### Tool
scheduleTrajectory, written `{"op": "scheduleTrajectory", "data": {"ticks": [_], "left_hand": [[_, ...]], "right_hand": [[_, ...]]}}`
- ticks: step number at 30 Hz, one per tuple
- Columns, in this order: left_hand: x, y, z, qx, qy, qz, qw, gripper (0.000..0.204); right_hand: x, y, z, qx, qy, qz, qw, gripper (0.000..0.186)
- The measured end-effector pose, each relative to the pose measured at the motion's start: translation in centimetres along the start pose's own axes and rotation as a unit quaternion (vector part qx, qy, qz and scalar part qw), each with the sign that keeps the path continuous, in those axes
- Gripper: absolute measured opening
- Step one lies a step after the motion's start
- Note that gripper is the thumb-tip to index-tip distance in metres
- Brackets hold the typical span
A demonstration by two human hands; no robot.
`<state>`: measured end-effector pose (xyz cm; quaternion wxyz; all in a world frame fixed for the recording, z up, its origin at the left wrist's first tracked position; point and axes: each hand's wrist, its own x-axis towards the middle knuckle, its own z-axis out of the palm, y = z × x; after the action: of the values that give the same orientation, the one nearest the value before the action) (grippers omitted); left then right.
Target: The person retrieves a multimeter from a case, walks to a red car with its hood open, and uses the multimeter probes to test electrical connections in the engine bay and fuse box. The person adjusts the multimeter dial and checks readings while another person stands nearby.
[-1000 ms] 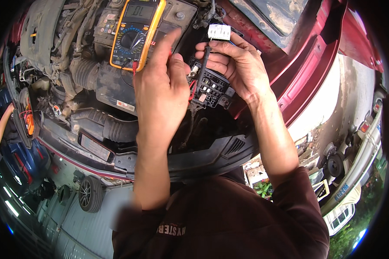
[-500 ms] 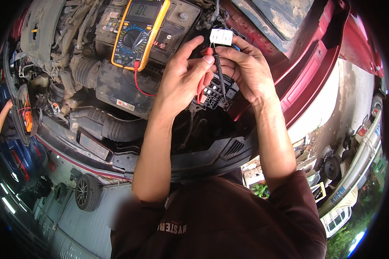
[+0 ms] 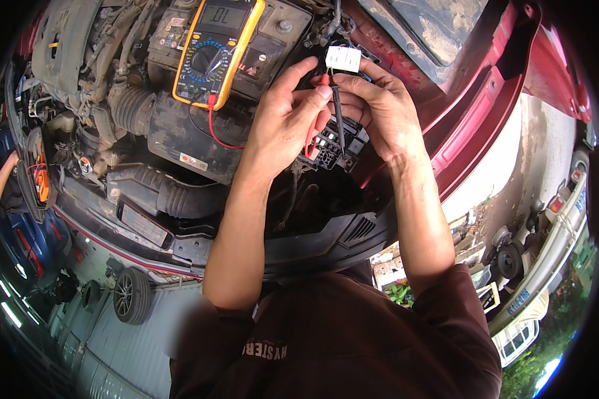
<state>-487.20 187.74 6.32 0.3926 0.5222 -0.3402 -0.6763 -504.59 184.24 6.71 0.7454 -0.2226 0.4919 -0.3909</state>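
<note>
My left hand (image 3: 288,118) is closed on a red test probe (image 3: 325,80), pinched between thumb and fingers, its tip near the underside of a small white-faced block (image 3: 343,59). My right hand (image 3: 387,113) grips that block from the right; a black test probe (image 3: 339,110) hangs down beside my right thumb, apparently held by the same hand. Below both hands sits an open fuse box (image 3: 329,147), partly hidden by my fingers. Up and to the left, a yellow multimeter (image 3: 209,63) rests against the battery (image 3: 279,40), with a red lead (image 3: 211,123) plugged in.
A black plastic cover (image 3: 180,136) and ribbed air hose (image 3: 128,110) fill the bay to the left. The red fender (image 3: 469,133) rises on the right. The front panel (image 3: 313,239) crosses beneath my forearms. A wheel (image 3: 132,296) stands on the floor at lower left.
The black probe hangs slightly more upright than before. Both hands keep their grip, and the whole view has shifted a little.
</note>
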Motion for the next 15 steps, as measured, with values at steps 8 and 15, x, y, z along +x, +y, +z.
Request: {"op": "scheduleTrajectory", "data": {"ticks": [8, 15], "left_hand": [[0.07, -0.08, 0.27, -0.005, -0.005, 0.014, 1.000, 0.053], [0.27, -0.20, -0.04, -0.007, 0.001, -0.002, 1.000, 0.057]], "right_hand": [[-0.36, -0.15, 0.16, -0.011, 0.008, -0.006, 1.000, 0.025], [-0.13, -0.34, 0.16, -0.001, 0.004, 0.000, 1.000, 0.023]]}}
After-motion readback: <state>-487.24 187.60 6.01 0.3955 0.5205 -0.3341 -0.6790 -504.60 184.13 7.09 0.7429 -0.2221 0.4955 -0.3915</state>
